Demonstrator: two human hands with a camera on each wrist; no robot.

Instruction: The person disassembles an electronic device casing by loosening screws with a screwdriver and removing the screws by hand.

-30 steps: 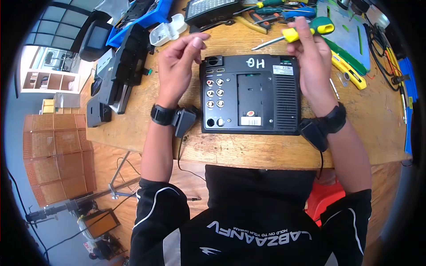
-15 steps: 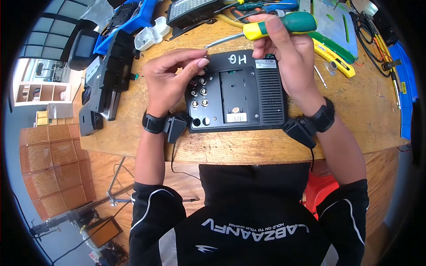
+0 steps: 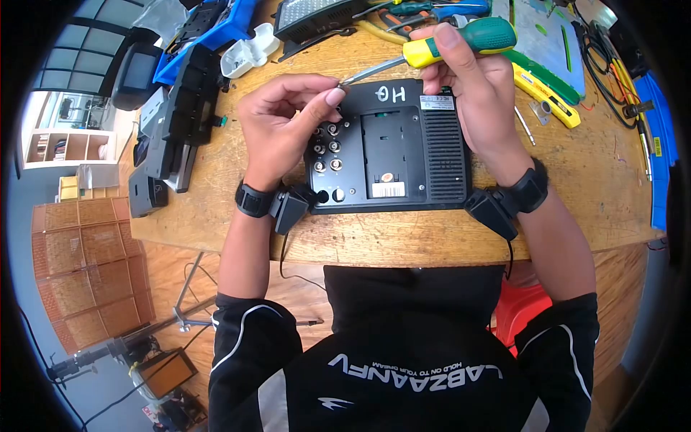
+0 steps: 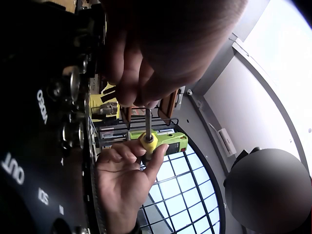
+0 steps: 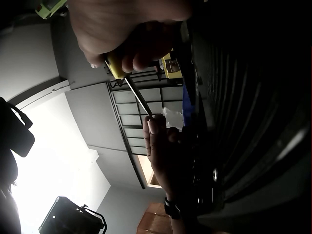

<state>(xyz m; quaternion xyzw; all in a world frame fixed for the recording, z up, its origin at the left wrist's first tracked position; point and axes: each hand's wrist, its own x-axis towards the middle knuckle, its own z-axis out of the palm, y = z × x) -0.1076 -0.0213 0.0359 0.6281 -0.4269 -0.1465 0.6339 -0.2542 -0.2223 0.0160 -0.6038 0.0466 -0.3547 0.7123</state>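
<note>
My right hand [image 3: 484,97] grips the green and yellow handle of a screwdriver [image 3: 461,45], its shaft pointing left. At the end of that shaft, the thumb and forefinger of my left hand [image 3: 284,119] pinch together around the screwdriver's tip; anything small between them is hidden. In the left wrist view the shaft [image 4: 148,122] runs right up to the left fingertips. Below both hands a black monitor [image 3: 392,155] lies back side up on the table, with round metal connectors [image 3: 335,147] at its left, vents at its right and "HQ" written near its far edge.
Behind the monitor lie several hand tools, among them a blue-handled one [image 3: 461,10]. A yellow cutter [image 3: 551,101] is at the right, near a thin metal rod [image 3: 524,124]. Black devices [image 3: 188,108] and a white case [image 3: 248,50] are at the left. The wooden table [image 3: 403,237] ends in front.
The screwdriver in my right hand has moved left, its tip coming from clear of the left hand to between its thumb and forefinger. In the last half second the hands barely moved.
</note>
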